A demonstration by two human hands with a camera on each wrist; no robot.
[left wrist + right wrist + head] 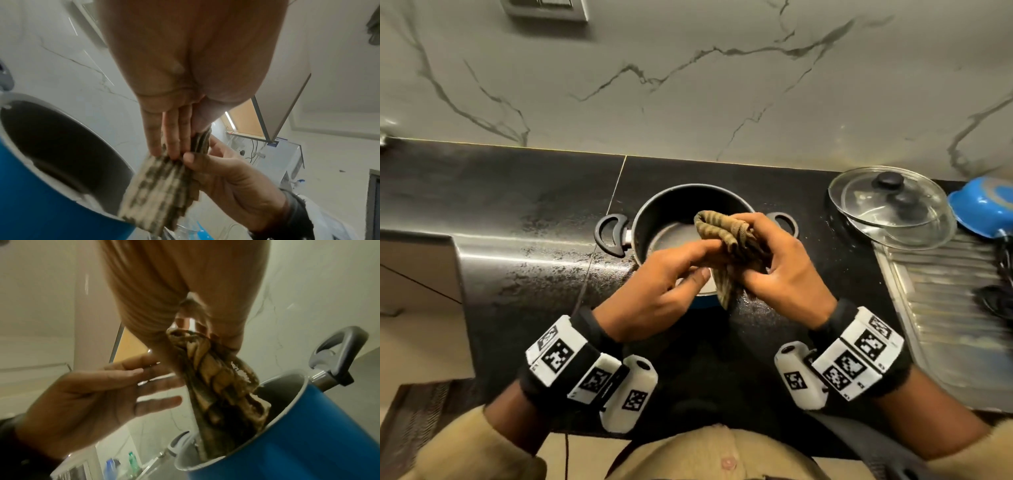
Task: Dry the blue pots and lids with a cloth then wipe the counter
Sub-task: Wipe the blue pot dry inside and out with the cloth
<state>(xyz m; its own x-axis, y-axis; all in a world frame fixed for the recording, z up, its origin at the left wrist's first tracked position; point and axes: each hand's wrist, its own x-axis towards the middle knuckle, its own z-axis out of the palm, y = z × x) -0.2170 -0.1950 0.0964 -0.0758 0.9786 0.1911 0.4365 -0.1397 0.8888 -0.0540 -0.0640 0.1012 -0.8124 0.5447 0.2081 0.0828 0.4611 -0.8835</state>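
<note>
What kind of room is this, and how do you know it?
Most likely a home kitchen: a black stone counter, a blue pot on it, and glass lids beside a ribbed metal draining board.

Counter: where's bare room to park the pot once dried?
Widest bare patch: counter left of the pot, back to the wall. A narrow strip lies between pot and glass lids. Right end is crowded: lids, second blue pot, drainboard.

Home kitchen: a speckled black stone counter [517, 205] runs beneath a marble-veined wall [688, 85], with a ribbed steel draining board [945, 325], glass pot lids [859, 205] and a two-handled cooking pot [671, 202].
</note>
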